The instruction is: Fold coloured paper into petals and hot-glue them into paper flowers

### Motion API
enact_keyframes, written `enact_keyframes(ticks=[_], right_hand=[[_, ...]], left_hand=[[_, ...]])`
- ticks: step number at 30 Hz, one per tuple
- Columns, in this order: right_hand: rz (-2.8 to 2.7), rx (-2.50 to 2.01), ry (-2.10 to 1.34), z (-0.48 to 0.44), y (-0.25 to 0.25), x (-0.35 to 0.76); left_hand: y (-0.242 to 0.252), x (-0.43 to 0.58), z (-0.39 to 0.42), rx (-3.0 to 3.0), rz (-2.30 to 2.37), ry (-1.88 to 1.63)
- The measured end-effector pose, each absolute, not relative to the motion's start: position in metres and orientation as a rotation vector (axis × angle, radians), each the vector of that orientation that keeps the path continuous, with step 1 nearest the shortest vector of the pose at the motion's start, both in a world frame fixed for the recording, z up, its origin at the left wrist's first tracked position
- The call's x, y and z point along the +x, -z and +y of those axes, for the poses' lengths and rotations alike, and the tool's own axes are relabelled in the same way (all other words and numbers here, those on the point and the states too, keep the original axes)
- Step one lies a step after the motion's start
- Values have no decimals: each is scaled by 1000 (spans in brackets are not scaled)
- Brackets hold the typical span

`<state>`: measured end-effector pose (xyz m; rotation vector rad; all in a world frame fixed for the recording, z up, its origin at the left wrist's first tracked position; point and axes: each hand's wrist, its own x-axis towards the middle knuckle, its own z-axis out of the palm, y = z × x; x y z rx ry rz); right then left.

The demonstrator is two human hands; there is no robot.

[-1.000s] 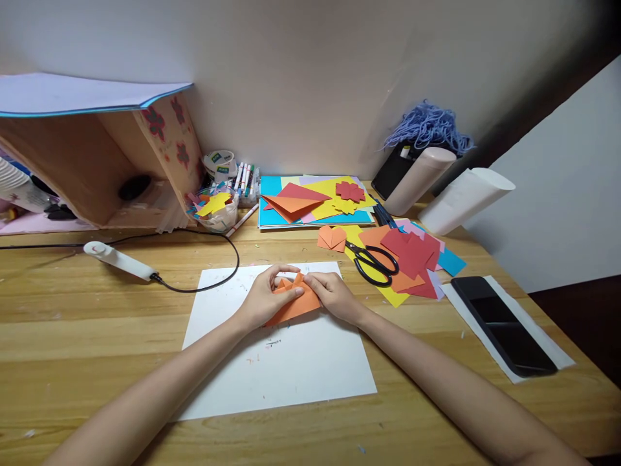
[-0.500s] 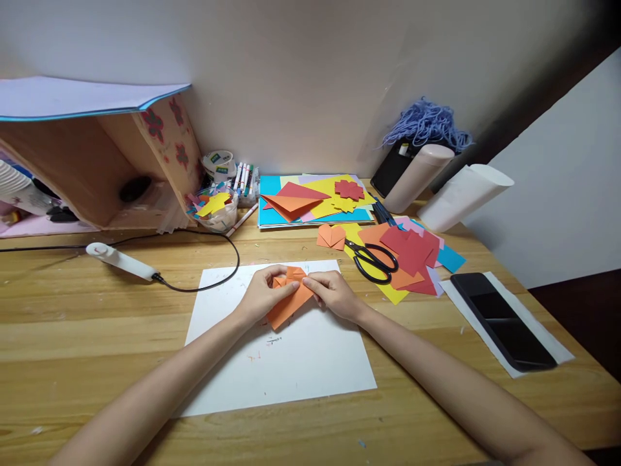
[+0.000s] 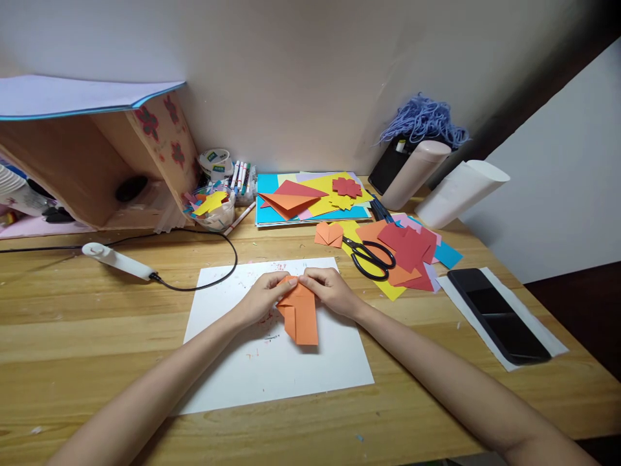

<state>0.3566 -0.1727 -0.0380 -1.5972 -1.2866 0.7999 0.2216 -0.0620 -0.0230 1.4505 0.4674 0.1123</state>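
Between my two hands is a folded piece of orange paper [image 3: 303, 317], pinched along its top edge. My left hand [image 3: 266, 296] grips its upper left corner, thumb in front and the other fingers behind. At the upper right, my right hand [image 3: 332, 291] pinches it between thumb and fingers. The long part of the paper hangs toward me, with a folded flap on its left side. Beneath lies a white sheet [image 3: 320, 372] with small coloured marks. An orange folded paper heart [image 3: 328, 234] rests just beyond my right hand, touching the scissors' tip.
Black-handled scissors [image 3: 371, 259] lie on coloured paper scraps [image 3: 410, 246]. A phone [image 3: 497, 314] is at the right. Behind stand a paper stack [image 3: 272, 217], a tub of scraps [image 3: 218, 210] and a cardboard box [image 3: 167, 149]. A white device [image 3: 119, 260] trails a black cable.
The orange paper has been turned so its long part now points toward me, with the flap on the left. Both hands have shifted their pinch to its top edge.
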Motion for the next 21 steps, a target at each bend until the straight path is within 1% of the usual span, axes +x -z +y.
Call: enact_keyframes(ticks=[6, 12, 21], right_hand=[[-1250, -1545, -785, -172, 37, 356], [-1231, -1510, -748, -170, 39, 357], [-1084, -1608, -524, -170, 44, 353]], left_hand=[[30, 222, -66, 1322, 459, -100], [31, 221, -69, 1538, 435, -151], [31, 221, -72, 1500, 503, -258]])
